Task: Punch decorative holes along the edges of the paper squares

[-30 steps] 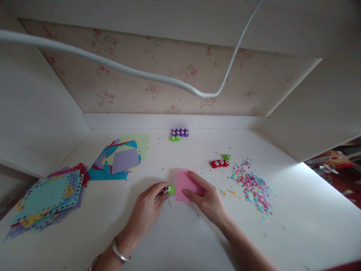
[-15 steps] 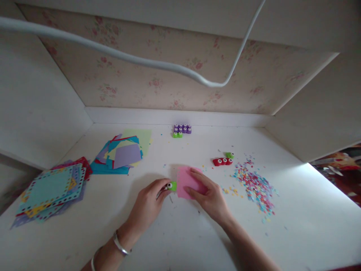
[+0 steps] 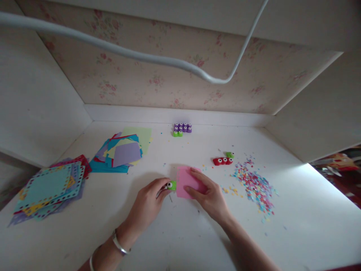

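Observation:
Between thumb and fingers, my left hand (image 3: 150, 195) grips a small green craft punch (image 3: 172, 185) with a white, eye-like button. The punch sits against the left edge of a pink paper square (image 3: 184, 184), where small holes run along that edge. Holding the square from the right is my right hand (image 3: 210, 194), thumb on top and fingers spread over its far side. Whether its lower fingers reach under the paper is hidden.
Decorated cards with punched edges (image 3: 49, 184) lie at left, beside plain coloured sheets (image 3: 126, 154). Purple punches (image 3: 184, 128) stand at the back. Red punches (image 3: 222, 161), another green punch (image 3: 230, 154) and scattered confetti (image 3: 256, 184) lie at right. A white cable (image 3: 158, 59) hangs above.
The view has shifted very slightly. Both hands, the green punch and the pink paper keep almost the same positions.

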The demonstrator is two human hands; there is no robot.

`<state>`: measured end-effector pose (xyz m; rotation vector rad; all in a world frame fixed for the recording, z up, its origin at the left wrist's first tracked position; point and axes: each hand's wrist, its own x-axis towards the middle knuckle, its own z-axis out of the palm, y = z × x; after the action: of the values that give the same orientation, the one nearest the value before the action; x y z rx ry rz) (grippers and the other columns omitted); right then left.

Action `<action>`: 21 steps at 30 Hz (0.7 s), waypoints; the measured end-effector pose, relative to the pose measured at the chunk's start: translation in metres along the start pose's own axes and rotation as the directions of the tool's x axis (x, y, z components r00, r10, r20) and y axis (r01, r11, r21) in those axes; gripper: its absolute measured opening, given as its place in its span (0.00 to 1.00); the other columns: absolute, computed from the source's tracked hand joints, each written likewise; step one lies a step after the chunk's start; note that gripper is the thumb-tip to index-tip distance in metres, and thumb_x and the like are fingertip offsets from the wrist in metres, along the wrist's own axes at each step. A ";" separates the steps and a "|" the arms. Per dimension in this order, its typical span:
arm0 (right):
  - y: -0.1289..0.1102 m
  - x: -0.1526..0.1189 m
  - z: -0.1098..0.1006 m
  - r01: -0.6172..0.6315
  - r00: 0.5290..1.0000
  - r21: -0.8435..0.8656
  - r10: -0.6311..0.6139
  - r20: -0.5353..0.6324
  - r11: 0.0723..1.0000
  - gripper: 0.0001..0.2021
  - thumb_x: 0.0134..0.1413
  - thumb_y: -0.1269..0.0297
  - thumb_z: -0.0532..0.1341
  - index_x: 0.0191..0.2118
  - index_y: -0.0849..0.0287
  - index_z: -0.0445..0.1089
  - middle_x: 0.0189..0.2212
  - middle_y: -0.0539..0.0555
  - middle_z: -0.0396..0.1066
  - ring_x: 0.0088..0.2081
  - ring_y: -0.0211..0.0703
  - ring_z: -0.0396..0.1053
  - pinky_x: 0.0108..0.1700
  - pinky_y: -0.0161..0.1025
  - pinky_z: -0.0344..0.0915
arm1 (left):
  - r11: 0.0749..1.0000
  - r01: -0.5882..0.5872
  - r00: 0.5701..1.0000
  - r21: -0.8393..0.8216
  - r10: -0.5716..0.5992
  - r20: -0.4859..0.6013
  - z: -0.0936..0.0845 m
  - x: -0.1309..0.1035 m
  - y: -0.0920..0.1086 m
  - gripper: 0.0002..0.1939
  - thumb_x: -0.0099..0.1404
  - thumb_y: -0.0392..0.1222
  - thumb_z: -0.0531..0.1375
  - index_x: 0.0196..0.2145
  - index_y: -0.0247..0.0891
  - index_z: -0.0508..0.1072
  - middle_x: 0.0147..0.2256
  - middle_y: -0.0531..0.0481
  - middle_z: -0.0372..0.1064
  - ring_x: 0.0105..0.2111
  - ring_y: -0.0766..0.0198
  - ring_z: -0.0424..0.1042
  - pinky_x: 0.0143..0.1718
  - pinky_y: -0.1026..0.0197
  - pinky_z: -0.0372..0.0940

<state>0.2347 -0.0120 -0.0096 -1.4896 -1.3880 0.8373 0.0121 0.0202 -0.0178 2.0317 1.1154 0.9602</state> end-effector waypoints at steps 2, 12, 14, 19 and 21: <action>0.001 0.000 0.000 -0.010 1.000 0.009 0.010 0.000 1.000 0.24 0.50 0.55 0.70 0.54 0.50 0.73 0.58 0.57 0.68 0.60 0.55 0.65 0.63 0.58 0.61 | 1.000 0.006 1.000 -0.001 -0.006 0.004 0.000 0.000 0.000 0.11 0.69 0.41 0.60 0.49 0.42 0.72 0.44 0.48 0.77 0.40 0.60 0.79 0.43 0.60 0.75; -0.001 -0.003 0.003 0.127 0.990 -0.126 -0.117 0.084 0.984 0.24 0.54 0.55 0.67 0.57 0.50 0.70 0.59 0.56 0.68 0.59 0.53 0.66 0.62 0.55 0.63 | 0.991 -0.088 0.996 0.101 0.084 0.041 -0.001 -0.001 0.005 0.11 0.70 0.40 0.59 0.49 0.44 0.72 0.44 0.49 0.76 0.41 0.60 0.77 0.45 0.58 0.73; -0.004 -0.004 0.001 0.217 0.972 -0.249 -0.184 0.148 0.944 0.22 0.57 0.56 0.65 0.57 0.49 0.70 0.59 0.54 0.68 0.58 0.52 0.67 0.59 0.53 0.65 | 0.979 -0.106 0.993 0.176 0.095 0.072 -0.001 -0.002 0.004 0.12 0.68 0.38 0.60 0.49 0.45 0.72 0.44 0.50 0.77 0.42 0.58 0.77 0.46 0.55 0.72; -0.006 -0.004 -0.013 0.349 0.937 -0.540 -0.299 0.182 0.766 0.17 0.58 0.58 0.63 0.53 0.43 0.73 0.60 0.48 0.67 0.53 0.57 0.68 0.54 0.56 0.65 | 0.961 -0.097 0.990 0.259 0.067 0.121 0.000 -0.006 0.005 0.13 0.65 0.37 0.64 0.48 0.46 0.73 0.43 0.51 0.77 0.41 0.55 0.76 0.45 0.52 0.71; -0.002 -0.003 -0.015 0.361 0.932 -0.570 -0.302 0.200 0.738 0.19 0.58 0.58 0.63 0.55 0.44 0.72 0.63 0.48 0.63 0.56 0.58 0.65 0.56 0.57 0.64 | 0.963 -0.090 0.991 0.253 0.060 0.121 0.000 -0.008 0.006 0.14 0.65 0.39 0.64 0.49 0.45 0.73 0.43 0.50 0.77 0.42 0.55 0.75 0.46 0.52 0.71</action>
<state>0.2473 -0.0180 -0.0024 -1.5896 -2.0500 0.2333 0.0118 0.0107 -0.0151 2.3215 1.1595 0.7566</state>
